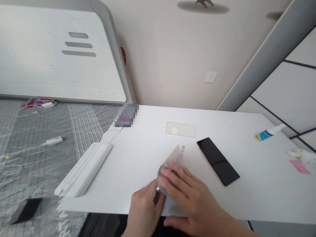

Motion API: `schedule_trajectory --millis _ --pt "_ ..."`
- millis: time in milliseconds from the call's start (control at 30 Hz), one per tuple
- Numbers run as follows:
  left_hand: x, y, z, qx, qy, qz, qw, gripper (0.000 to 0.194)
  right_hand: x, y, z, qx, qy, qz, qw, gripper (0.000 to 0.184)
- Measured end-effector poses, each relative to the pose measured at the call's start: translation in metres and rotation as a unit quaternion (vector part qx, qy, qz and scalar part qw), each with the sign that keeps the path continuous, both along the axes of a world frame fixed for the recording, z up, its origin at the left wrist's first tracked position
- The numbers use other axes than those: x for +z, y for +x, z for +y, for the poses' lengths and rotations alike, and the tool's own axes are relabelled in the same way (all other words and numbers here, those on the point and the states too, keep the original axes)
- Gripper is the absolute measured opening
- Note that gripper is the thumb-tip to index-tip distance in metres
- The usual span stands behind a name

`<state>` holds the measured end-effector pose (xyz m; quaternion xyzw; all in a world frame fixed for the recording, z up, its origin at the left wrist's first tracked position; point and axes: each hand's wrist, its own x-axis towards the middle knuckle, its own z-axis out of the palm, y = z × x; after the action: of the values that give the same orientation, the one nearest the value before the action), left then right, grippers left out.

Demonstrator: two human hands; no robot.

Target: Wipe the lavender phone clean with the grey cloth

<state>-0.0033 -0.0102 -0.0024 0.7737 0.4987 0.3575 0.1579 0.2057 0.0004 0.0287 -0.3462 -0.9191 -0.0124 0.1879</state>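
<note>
My left hand [145, 205] is closed around a small dark object with a shiny end, most of it hidden between the fingers, so its kind is unclear. Over it, my right hand [195, 194] presses a thin greyish cloth [174, 157] with its fingers laid across. A short pink beaded piece [182, 149] pokes out beside the cloth's upper tip. To the right of my hands lies a black phone [218, 161], screen up. Behind the cloth, a clear phone case [180, 129] rests flat on the white table [128, 174].
At the right are a white bottle with a blue and yellow label [268, 133], a crumpled tissue [303, 155] and a pink slip [299, 166]. A long white device [85, 169] with a cable occupies the left edge. A blurred-out device [127, 115] lies at the back left corner.
</note>
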Motion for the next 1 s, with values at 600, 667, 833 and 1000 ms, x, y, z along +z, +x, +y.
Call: schedule_trajectory --millis 600,667,833,1000 --pt "-0.003 0.001 0.001 -0.007 0.032 0.005 0.999 0.035 0.0 0.016 0.017 -0.126 0.016 0.0 0.992 0.071" --pt "-0.003 0.001 0.002 -0.001 0.03 0.006 1.0 0.025 -0.001 0.01 0.012 -0.092 0.01 -0.004 0.996 0.077" --pt "-0.002 0.001 0.002 0.013 0.035 0.016 0.999 0.02 -0.001 0.003 0.003 -0.01 0.008 -0.026 1.0 0.074" --pt "-0.003 0.002 0.001 0.003 0.053 0.013 0.999 0.031 -0.001 0.015 0.018 -0.139 0.025 -0.015 0.99 0.073"
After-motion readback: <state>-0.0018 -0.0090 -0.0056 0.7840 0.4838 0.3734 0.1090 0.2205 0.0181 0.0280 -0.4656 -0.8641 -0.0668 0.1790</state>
